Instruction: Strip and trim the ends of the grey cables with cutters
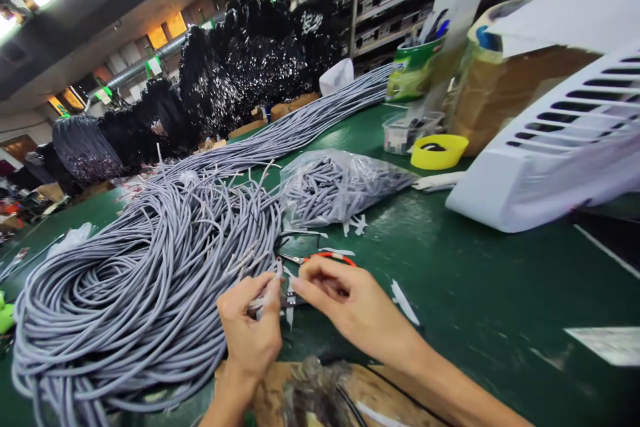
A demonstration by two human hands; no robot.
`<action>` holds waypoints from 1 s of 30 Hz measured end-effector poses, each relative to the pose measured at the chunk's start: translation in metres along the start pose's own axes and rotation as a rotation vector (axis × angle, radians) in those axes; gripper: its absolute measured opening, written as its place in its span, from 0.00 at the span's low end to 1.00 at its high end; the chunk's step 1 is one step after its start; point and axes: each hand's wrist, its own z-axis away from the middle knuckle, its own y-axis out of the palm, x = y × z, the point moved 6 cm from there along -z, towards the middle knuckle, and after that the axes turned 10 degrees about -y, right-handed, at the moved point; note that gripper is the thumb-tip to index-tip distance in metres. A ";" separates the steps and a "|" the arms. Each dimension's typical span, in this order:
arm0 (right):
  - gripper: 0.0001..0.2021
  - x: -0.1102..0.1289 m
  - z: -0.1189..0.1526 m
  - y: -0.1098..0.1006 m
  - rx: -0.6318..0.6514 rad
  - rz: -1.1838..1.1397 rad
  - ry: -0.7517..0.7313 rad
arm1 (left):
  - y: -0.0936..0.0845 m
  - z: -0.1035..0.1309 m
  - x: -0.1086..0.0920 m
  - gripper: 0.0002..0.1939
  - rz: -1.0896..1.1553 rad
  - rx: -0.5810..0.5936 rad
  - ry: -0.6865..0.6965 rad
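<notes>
A large coil of grey cables [145, 280] lies on the green table, its loose ends bunched toward the middle. Closed around a grey cable end is my left hand [253, 330], at the coil's right side; a short tip pokes up above its thumb. Close to that tip, my right hand [360, 307] has thumb and forefinger pinched together; what is between them, if anything, is too small to make out. Just beyond my fingers lie scissors [340, 257] with orange-red handles, partly hidden by my right hand. White scraps [405, 303] are scattered near it.
Beyond the coil sit a clear bag [340, 187] of short grey pieces and a long cable bundle [320, 113]. A yellow tape roll [440, 151], a small plastic box [400, 133], a green can [407, 73] and a white slotted casing [525, 167] stand right. Cardboard [270, 393] lies nearest me.
</notes>
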 end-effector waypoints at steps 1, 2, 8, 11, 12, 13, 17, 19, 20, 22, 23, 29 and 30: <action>0.14 0.003 0.000 -0.004 -0.045 0.053 -0.040 | 0.000 0.000 0.001 0.12 0.022 0.006 -0.030; 0.13 0.006 0.001 -0.006 -0.074 0.103 -0.087 | 0.000 0.000 0.002 0.12 0.041 0.008 -0.058; 0.18 0.020 0.009 0.001 -0.089 0.331 -0.276 | 0.001 0.000 0.005 0.13 0.078 0.019 -0.125; 0.19 0.023 0.012 0.002 -0.101 0.372 -0.316 | 0.001 0.001 0.005 0.12 0.087 0.019 -0.127; 0.19 0.024 0.013 0.001 -0.105 0.386 -0.330 | 0.001 0.001 0.004 0.12 0.086 0.019 -0.119; 0.19 0.025 0.014 0.001 -0.114 0.401 -0.342 | 0.002 0.002 0.003 0.12 0.080 0.021 -0.105; 0.18 0.028 0.015 -0.001 -0.156 0.448 -0.370 | 0.002 0.003 0.000 0.11 0.042 0.003 -0.052; 0.18 0.028 0.015 -0.001 -0.155 0.451 -0.375 | 0.000 0.003 0.001 0.11 0.045 -0.034 -0.057; 0.19 0.029 0.015 -0.001 -0.153 0.450 -0.374 | -0.001 0.003 0.001 0.11 0.051 -0.049 -0.059; 0.19 0.028 0.015 0.000 -0.148 0.447 -0.362 | 0.000 0.003 0.001 0.11 0.056 -0.049 -0.055; 0.19 0.027 0.014 0.000 -0.147 0.446 -0.354 | 0.000 0.003 0.001 0.11 0.053 -0.041 -0.049; 0.18 0.027 0.015 0.000 -0.170 0.460 -0.373 | 0.001 0.004 -0.001 0.13 0.078 -0.012 -0.069; 0.18 0.027 0.016 0.001 -0.168 0.469 -0.379 | 0.001 0.003 0.000 0.13 0.082 -0.013 -0.090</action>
